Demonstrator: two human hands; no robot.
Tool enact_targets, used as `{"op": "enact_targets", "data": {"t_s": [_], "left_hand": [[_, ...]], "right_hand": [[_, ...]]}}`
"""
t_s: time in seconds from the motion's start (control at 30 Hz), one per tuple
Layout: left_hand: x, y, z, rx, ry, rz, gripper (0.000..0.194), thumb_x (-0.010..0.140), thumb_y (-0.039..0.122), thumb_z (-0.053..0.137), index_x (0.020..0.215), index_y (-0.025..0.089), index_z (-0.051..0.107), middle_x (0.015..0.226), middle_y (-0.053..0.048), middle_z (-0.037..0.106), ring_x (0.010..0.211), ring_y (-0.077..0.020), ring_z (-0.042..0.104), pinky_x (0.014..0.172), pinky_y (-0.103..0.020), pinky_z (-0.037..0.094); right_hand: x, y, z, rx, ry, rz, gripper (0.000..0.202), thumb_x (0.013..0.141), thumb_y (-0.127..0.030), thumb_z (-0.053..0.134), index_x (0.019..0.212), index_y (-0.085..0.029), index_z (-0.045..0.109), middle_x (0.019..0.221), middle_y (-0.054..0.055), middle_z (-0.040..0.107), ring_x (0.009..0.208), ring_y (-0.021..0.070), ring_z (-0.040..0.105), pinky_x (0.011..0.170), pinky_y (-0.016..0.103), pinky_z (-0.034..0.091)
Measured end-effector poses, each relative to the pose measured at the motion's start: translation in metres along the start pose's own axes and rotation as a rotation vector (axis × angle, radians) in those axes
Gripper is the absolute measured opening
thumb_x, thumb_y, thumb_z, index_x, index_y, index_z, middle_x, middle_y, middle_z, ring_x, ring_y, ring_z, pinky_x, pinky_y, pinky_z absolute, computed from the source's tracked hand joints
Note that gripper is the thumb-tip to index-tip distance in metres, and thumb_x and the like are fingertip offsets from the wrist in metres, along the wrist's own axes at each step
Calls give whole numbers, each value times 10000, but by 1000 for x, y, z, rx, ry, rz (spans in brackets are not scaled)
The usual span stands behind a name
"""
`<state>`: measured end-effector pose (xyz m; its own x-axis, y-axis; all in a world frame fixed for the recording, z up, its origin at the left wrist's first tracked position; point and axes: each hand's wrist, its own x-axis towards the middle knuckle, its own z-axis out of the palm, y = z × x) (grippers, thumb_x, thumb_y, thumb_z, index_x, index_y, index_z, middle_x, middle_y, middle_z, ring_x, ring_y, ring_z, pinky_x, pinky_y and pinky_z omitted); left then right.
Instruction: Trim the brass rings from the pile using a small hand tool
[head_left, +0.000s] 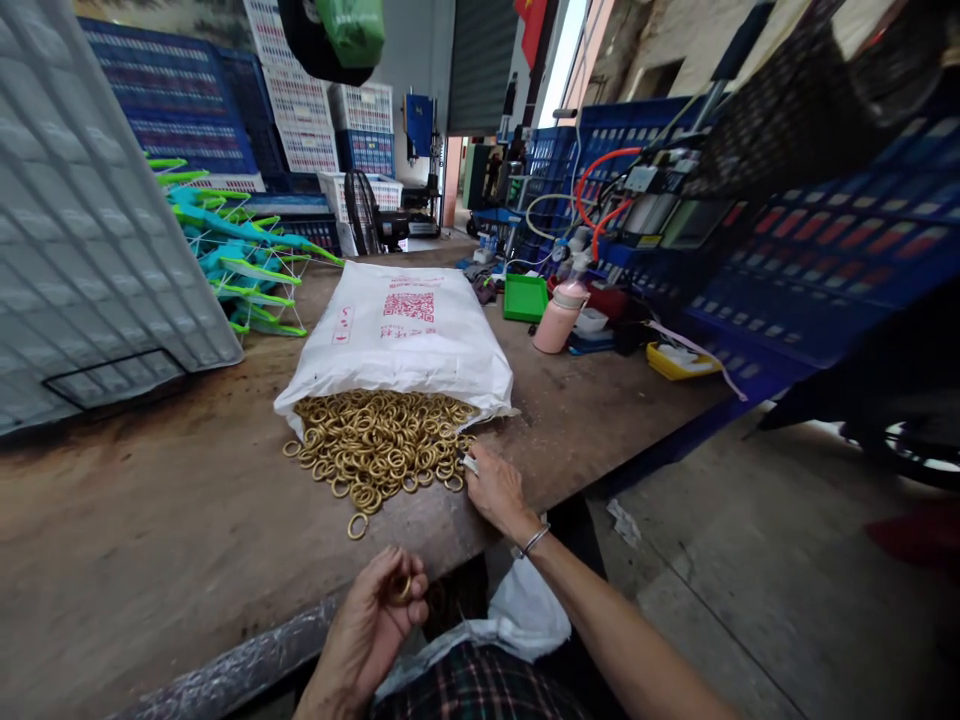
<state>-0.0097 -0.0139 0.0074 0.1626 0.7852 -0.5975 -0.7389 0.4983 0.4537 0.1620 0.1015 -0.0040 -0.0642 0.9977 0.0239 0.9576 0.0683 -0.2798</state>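
Left hand (380, 612) holding gold ring (407, 588), ring pile (390, 437) beside right hand (496, 488)

The one head-worn view looks forward and down onto the nearby worktop (187, 510), with stacked crates (176, 95) farther off, upper left.

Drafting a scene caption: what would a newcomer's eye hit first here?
First, the heap of gold-coloured rings at the open mouth of the white sack, mid-table. Next, the bright green-and-turquoise pieces left of the sack. Nearest the camera, the left hand holds one ring by the table's front edge; the right hand is at the heap's right side.
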Motion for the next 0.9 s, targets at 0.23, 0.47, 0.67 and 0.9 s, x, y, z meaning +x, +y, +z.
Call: {"op": "enact_targets", "data": {"t_s": [0.23,0.47,0.67,0.9], "left_hand": [[10,1,5,153,-63,56,314,598,344,781,733,150,575,674,-3,610,587,-123,594,455,-210,460],[26,8,17,393,-11,261,450,659,454,697,968,178,521,597,56,552,441,-71,483,357,-155,350],[30,5,11,523,10,251,401,667,509,660,839,169,533,522,88,475,350,-29,364,331,-134,233],[21,3,10,655,105,381,349,691,493,633,753,156,565,548,51,526,380,-41,399,354,-151,283]], "right_hand": [[-10,6,4,145,94,-104,159,821,-134,426,942,-174,520,933,61,610,810,169,555,668,248,351],[-36,-15,6,433,-1,-414,243,720,-63,430,910,-194,506,859,44,610,789,174,557,708,257,391],[-48,-31,8,611,-46,-446,99,819,-172,438,883,-187,512,801,32,591,734,152,541,691,249,399],[-45,-36,2,768,-210,-289,226,881,-325,378,727,-192,476,650,-34,481,606,108,453,584,216,351]]}}
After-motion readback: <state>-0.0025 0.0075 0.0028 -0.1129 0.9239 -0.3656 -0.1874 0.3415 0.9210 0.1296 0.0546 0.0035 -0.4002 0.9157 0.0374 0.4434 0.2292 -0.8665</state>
